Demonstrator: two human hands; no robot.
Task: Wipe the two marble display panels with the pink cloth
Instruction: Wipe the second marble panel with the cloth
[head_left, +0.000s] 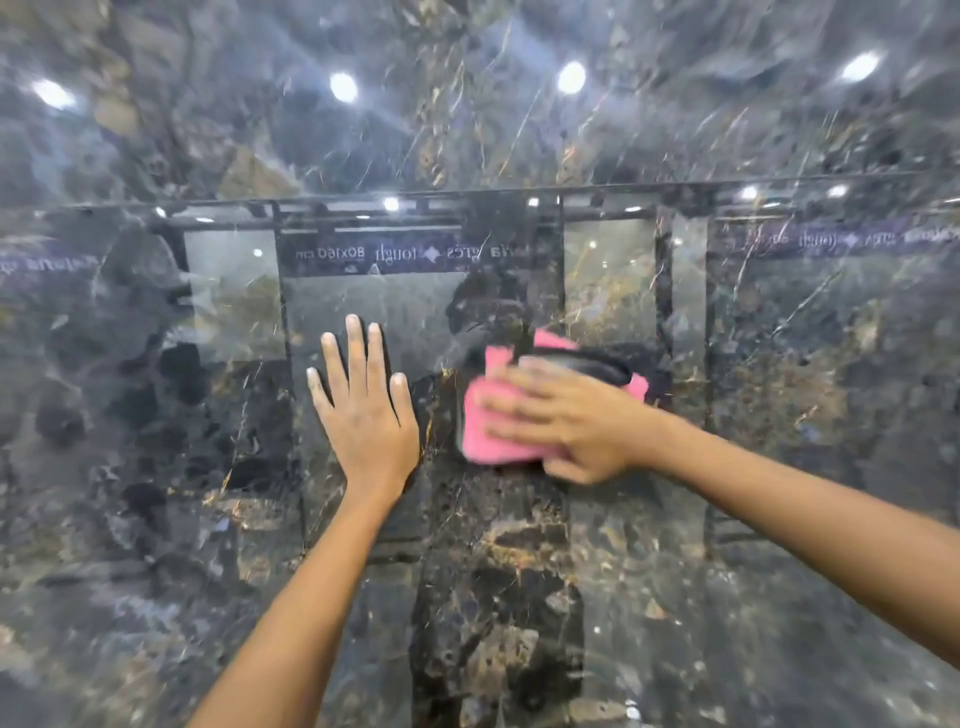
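Note:
A glossy dark marble panel (156, 467) with grey, brown and gold veins fills the whole view. My left hand (363, 410) lies flat on it left of centre, fingers straight, spread and pointing up. My right hand (566, 421) presses the folded pink cloth (488, 431) against the panel just to the right of the left hand, its fingers straight and blurred. The cloth's upper edge shows above the fingers. Only one panel surface is visible; I cannot tell where a second panel begins.
The polished surface mirrors ceiling spotlights (343, 85), shop racks with reversed lettering (363, 253), and a dark reflection of the person behind the cloth. No panel edge or other object shows.

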